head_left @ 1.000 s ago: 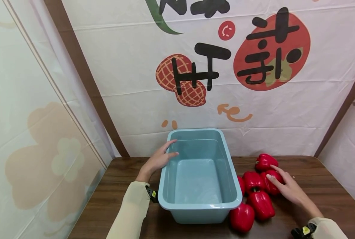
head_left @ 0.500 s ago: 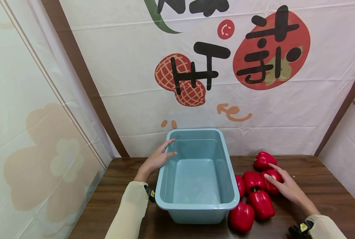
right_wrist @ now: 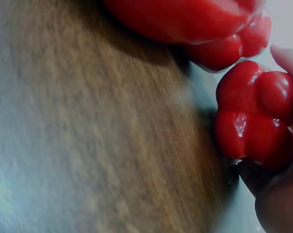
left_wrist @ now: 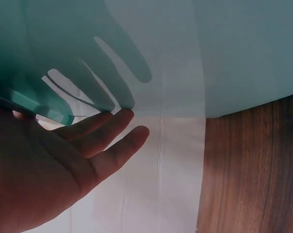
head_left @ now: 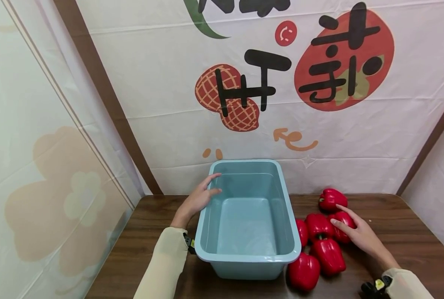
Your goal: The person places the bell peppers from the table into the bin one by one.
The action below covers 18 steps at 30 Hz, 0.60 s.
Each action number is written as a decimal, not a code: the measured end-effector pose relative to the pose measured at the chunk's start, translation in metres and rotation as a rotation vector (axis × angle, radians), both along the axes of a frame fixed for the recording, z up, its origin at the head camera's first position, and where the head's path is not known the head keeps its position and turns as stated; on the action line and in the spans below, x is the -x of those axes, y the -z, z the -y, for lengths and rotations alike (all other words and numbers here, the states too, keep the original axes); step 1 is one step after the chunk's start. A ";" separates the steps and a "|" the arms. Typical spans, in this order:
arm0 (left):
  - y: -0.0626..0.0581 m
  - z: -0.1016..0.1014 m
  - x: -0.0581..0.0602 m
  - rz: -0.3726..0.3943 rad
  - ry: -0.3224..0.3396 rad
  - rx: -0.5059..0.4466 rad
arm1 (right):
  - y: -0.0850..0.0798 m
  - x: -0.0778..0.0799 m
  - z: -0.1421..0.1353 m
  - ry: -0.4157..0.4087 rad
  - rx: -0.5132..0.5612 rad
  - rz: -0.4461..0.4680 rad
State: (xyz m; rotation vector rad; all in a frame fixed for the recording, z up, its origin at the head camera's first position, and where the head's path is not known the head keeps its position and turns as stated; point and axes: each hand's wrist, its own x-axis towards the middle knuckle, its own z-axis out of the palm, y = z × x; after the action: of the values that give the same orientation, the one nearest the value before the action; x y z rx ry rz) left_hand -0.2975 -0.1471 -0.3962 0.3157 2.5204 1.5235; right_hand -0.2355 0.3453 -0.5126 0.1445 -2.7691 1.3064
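Note:
A light blue plastic tub (head_left: 249, 258) stands mid-table, its inside bare. My left hand (head_left: 198, 199) holds its left rim, thumb and a finger over the edge. In the left wrist view, the other fingers (left_wrist: 112, 154) lie along the tub's outer wall. To the tub's right sits a cluster of shiny red bell peppers. My right hand (head_left: 364, 236) grips the rightmost bell pepper (head_left: 343, 229), thumb on the near side and fingers round the far side. The right wrist view shows this pepper's lobed end between thumb and fingers, close over the table.
Another bell pepper (head_left: 333, 199) lies just behind the gripped one. Others, including a front pepper (head_left: 303, 272) and a middle pepper (head_left: 327, 256), crowd against the tub's right side. The dark wooden table (head_left: 143, 249) ends at a printed white cloth backdrop (head_left: 169, 137).
The tub shifted very slightly left between the first two frames. Both hands keep almost the same places, with only a small shift of the head view.

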 end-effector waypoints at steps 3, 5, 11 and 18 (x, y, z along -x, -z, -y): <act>0.000 -0.001 0.000 -0.010 -0.002 0.007 | 0.001 0.000 -0.001 0.006 0.019 -0.012; -0.001 -0.001 0.000 -0.012 -0.005 0.009 | 0.001 -0.001 -0.001 0.010 0.027 -0.027; 0.000 -0.002 0.000 -0.015 -0.007 0.006 | 0.001 -0.002 0.001 0.017 0.035 -0.054; -0.001 -0.001 -0.001 -0.013 0.002 -0.008 | 0.002 -0.003 0.004 0.034 0.024 -0.060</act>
State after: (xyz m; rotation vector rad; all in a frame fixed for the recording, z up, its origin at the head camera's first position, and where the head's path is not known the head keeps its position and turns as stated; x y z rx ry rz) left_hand -0.2968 -0.1464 -0.3956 0.3303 2.5236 1.5355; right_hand -0.2322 0.3411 -0.5149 0.1331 -2.6930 1.3042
